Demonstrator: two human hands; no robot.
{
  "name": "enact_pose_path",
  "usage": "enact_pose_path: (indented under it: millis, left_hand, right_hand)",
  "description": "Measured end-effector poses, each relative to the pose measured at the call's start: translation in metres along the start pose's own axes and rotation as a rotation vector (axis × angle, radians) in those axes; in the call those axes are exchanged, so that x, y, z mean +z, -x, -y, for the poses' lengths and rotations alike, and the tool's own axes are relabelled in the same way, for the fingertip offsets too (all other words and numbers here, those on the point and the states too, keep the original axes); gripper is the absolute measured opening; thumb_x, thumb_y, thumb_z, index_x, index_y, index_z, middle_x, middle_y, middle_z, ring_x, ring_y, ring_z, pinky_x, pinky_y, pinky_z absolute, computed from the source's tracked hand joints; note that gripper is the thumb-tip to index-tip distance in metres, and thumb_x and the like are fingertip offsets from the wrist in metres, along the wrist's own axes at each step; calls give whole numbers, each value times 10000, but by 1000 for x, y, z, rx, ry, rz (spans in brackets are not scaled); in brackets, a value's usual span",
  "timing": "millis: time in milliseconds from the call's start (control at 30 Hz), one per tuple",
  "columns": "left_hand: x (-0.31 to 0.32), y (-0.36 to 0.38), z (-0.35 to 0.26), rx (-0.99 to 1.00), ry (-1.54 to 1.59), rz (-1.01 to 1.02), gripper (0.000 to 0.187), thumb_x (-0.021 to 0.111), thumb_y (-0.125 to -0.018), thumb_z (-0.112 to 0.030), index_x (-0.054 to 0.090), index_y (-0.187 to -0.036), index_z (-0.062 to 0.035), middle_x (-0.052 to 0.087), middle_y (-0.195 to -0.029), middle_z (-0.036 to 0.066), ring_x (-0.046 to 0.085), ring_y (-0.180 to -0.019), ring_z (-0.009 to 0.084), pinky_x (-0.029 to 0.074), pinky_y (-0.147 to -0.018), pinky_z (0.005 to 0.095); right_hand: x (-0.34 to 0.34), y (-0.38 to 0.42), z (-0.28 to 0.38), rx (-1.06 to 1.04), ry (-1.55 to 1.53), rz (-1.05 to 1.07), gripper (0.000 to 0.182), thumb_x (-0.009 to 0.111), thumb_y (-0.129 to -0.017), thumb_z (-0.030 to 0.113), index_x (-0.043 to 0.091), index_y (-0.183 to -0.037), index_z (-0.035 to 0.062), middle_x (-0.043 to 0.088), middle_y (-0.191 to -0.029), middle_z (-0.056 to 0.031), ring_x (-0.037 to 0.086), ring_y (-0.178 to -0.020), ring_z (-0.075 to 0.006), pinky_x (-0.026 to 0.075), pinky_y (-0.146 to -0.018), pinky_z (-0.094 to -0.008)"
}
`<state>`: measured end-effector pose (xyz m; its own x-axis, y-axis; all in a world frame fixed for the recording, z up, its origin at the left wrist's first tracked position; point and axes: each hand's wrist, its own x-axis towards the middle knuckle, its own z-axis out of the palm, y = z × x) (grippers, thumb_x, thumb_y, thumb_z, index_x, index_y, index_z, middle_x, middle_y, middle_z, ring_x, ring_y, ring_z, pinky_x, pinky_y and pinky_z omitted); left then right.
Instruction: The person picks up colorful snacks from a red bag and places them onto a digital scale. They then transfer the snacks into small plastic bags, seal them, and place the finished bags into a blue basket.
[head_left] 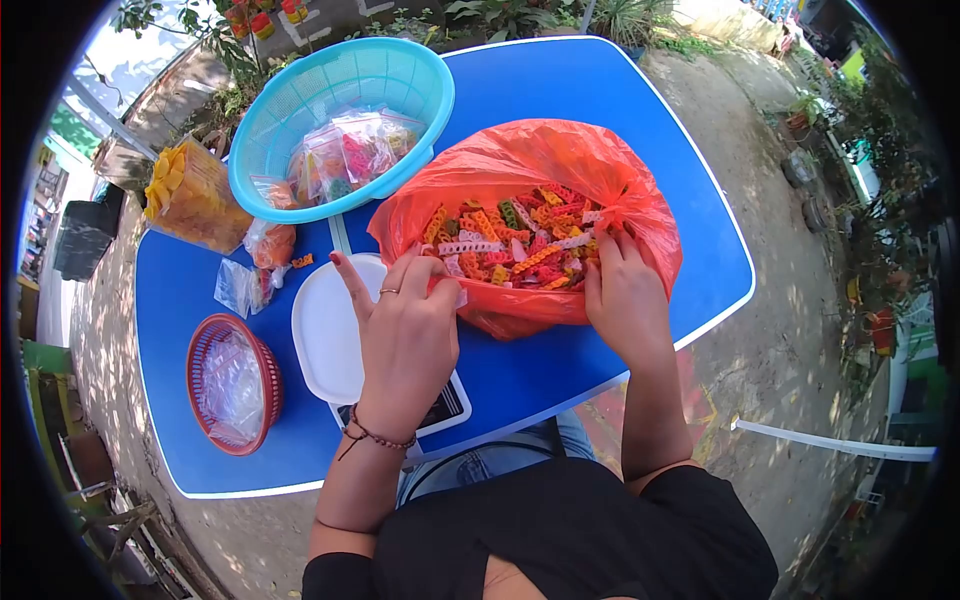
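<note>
A red plastic bag [530, 145] stands wide at the mouth on the blue table, full of colourful ridged, crinkled snack pieces [510, 240]. My left hand [405, 325] is at the bag's near left rim, its thumb and some fingers pinching the film while one finger sticks out. On the right side, my right hand [630, 290] grips the bag's gathered edge, fingertips beside the snacks. Under and left of my left hand lies a white kitchen scale [455, 408] with a white plate [325, 335] on it; my wrist hides part of both.
A turquoise basket [345, 75] with filled small bags [350, 155] sits at the back left. Near it are a clear pack of yellowish snacks [195, 200] and loose small bags [240, 285]. A red basket [270, 385] holds clear plastic bags [232, 385]. The blue table [540, 80] has a white edge.
</note>
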<state>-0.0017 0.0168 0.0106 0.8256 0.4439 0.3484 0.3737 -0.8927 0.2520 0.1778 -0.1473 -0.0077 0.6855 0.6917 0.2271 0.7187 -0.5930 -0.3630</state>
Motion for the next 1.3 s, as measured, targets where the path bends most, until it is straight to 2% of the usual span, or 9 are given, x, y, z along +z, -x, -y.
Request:
enact_pose_path:
  millis: [100, 233, 333, 400, 533, 833, 933, 1067, 1300]
  left_hand:
    - [-16, 0, -13, 116, 103, 42, 49, 702, -857, -122, 745, -854, -99, 644, -1251, 49, 598, -1228, 276, -8, -1204, 689]
    - [-9, 14, -30, 270, 308, 271, 79, 728, -815, -142, 755, -852, -78, 602, -1345, 159, 556, -1275, 355, 215, -1187, 608]
    - [2, 21, -36, 315, 304, 284, 113, 730, -776, -135, 764, -852, -58, 600, -1293, 262, 569, -1220, 393, 425, -1059, 495]
    - [-3, 23, -36, 298, 280, 323, 113, 727, -779, -143, 766, -845, -60, 615, -1267, 245, 580, -1174, 381, 435, -1022, 477]
    - [-10, 19, -36, 286, 244, 392, 105, 718, -794, -151, 770, -840, -72, 641, -1231, 195, 590, -1105, 344, 430, -980, 445]
    - [3, -10, -45, 444, 456, 226, 92, 672, -845, -141, 727, -841, -68, 644, -1256, 127, 581, -1220, 282, 355, -1056, 478]
    - [29, -28, -52, 510, 440, 236, 107, 647, -858, -138, 720, -863, -59, 633, -1282, 124, 589, -1220, 281, 332, -1081, 505]
    - [49, -33, -53, 458, 365, 355, 122, 634, -857, -144, 722, -881, -64, 659, -1272, 125, 604, -1233, 275, 289, -1107, 553]
    - [39, -28, -47, 366, 216, 181, 105, 650, -844, -155, 723, -886, -92, 710, -1209, 114, 615, -1247, 302, 189, -1155, 592]
  right_hand:
    - [15, 1, 10, -102, 138, -8, 498, 576, -882, 41, 506, -1351, -113, 599, -1257, -284, 576, -1145, -440, 458, -1021, -484]
    - [25, -3, 34, -238, 93, 7, 572, 604, -805, 47, 510, -1337, -143, 605, -1277, -250, 557, -1219, -358, 380, -1085, -442]
    - [32, -5, 41, -273, -158, -9, 546, 575, -802, -17, 527, -1331, -145, 595, -1322, -275, 544, -1239, -393, 398, -1104, -462]
    - [33, -4, 46, -296, -319, -23, 516, 560, -810, -61, 565, -1324, -109, 601, -1324, -282, 547, -1229, -433, 432, -1095, -471]
    - [21, -7, 45, -293, -522, 6, 368, 580, -897, -47, 680, -1248, 0, 661, -1274, -228, 633, -1162, -398, 505, -1010, -443]
    - [-14, -13, -17, 12, -366, -80, 293, 526, -884, -122, 713, -1094, -41, 728, -1013, -228, 726, -930, -349, 557, -828, -399]
    - [-9, -12, -17, -129, -398, 33, 276, 529, -873, -107, 712, -1073, -54, 724, -963, -234, 723, -878, -360, 557, -792, -413]
    - [0, -5, -26, -67, -252, -1, 251, 551, -840, -67, 698, -1043, -78, 705, -901, -249, 694, -883, -420, 543, -802, -461]
    - [6, -15, -24, -6, -157, -108, 341, 596, -838, -58, 616, -1179, -62, 664, -1049, -273, 640, -977, -462, 515, -849, -500]
